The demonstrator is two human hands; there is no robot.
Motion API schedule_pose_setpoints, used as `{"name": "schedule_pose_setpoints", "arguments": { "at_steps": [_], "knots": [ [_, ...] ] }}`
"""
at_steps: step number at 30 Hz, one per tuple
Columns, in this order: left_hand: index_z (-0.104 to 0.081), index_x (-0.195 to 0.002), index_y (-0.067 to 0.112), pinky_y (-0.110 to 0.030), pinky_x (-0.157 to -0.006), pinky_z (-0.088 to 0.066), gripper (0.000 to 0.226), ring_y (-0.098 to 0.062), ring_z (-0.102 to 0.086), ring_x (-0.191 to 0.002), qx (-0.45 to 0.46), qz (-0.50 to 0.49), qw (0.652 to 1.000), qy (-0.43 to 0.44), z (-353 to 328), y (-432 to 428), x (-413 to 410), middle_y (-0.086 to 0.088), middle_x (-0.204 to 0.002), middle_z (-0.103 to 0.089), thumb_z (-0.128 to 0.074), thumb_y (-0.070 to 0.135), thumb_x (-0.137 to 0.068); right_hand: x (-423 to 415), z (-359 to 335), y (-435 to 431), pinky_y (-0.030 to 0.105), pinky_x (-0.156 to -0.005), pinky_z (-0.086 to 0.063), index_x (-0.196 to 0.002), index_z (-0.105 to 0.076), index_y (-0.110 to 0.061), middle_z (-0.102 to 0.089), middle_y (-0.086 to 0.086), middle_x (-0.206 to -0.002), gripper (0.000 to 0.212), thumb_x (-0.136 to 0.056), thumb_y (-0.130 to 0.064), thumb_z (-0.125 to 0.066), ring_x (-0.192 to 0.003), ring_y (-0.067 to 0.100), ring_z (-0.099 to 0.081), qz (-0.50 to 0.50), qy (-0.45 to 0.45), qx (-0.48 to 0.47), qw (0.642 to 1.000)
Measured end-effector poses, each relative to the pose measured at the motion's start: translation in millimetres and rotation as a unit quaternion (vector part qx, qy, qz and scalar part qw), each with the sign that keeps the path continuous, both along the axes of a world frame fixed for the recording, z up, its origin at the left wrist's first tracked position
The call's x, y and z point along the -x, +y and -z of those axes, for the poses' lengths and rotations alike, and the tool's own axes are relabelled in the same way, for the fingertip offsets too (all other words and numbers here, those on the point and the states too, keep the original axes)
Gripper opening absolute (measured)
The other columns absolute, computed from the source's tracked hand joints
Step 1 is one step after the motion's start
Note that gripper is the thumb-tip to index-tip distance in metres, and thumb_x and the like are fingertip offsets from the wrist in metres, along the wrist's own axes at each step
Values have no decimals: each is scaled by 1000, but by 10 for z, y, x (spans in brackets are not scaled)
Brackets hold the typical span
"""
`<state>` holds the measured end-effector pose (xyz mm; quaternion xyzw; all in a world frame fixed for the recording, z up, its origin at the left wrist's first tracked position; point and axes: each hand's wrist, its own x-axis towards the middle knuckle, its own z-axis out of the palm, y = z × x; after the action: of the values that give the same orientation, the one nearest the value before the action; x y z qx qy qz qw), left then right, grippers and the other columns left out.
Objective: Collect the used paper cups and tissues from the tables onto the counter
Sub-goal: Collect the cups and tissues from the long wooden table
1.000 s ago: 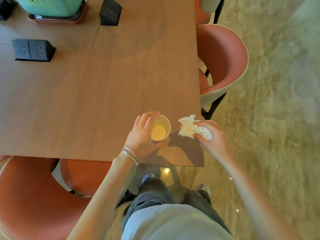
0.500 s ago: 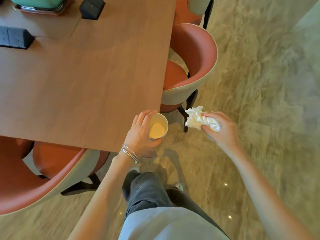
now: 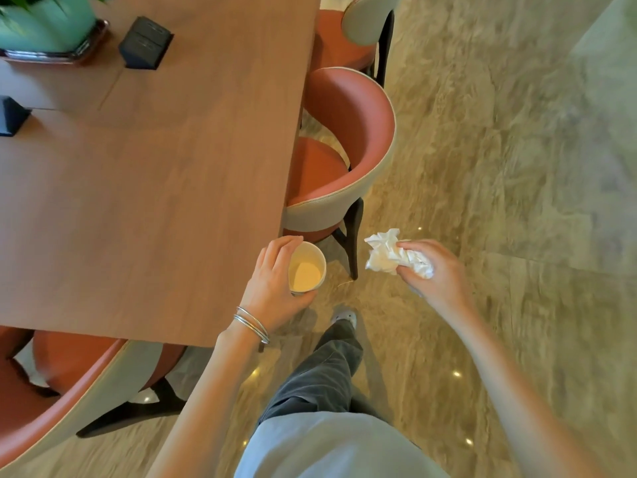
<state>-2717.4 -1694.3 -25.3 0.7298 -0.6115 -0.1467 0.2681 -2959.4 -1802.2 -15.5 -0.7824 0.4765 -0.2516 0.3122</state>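
A cream paper cup (image 3: 307, 267) with an empty pale inside sits upright in my left hand (image 3: 272, 288), whose fingers and thumb curl round its side. The cup hangs in the air just past the right corner of the wooden table (image 3: 155, 188). A crumpled white tissue (image 3: 393, 253) is gripped in my right hand (image 3: 434, 274), out over the marble floor to the right of the cup. Both hands are level with each other, about a hand's width apart.
A red-and-beige chair (image 3: 348, 150) stands at the table's right edge, another chair (image 3: 351, 25) behind it and one chair (image 3: 62, 384) at the lower left. On the table's far side are a green planter on a tray (image 3: 51, 25) and black socket boxes (image 3: 144, 43). Marble floor (image 3: 517, 167) stretches to the right.
Both hands have lifted the cup and the tissue off the table and carried them out past its corner. The view has swung right and the table has slid left.
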Motion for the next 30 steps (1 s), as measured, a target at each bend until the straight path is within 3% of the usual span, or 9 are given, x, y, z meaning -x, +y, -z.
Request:
{"name": "schedule_pose_setpoints", "arguments": {
  "at_steps": [18, 27, 30],
  "knots": [
    [-40, -133, 13, -28, -90, -36, 86, -23, -44, -116, 16, -3, 1000, -16, -219, -1814, -371, -7, -129, -46, -83, 35, -61, -428, -257, -1824, -4, -81, -28, -104, -66, -9, -58, -7, -102, 33, -73, -4, -74, -96, -10, -45, -14, -17, 36, 999],
    [-41, -132, 12, -30, -92, -35, 85, -25, -44, -117, 1, -25, 1000, 1, -137, -2304, -212, -6, -130, -45, -83, 32, -61, -332, -85, -2376, -3, -83, -28, -106, -66, -14, -58, -9, -102, 33, -74, -7, -74, -95, -3, -49, -41, -2, -17, 999],
    [-42, -132, 12, -29, -92, -36, 86, -23, -44, -115, -2, -34, 999, 3, -86, -2529, -53, -5, -129, -46, -84, 32, -60, -220, -70, -2636, -4, -81, -28, -105, -66, -12, -58, -8, -101, 33, -74, -6, -74, -94, -8, -46, -59, -1, -20, 998]
  ]
}}
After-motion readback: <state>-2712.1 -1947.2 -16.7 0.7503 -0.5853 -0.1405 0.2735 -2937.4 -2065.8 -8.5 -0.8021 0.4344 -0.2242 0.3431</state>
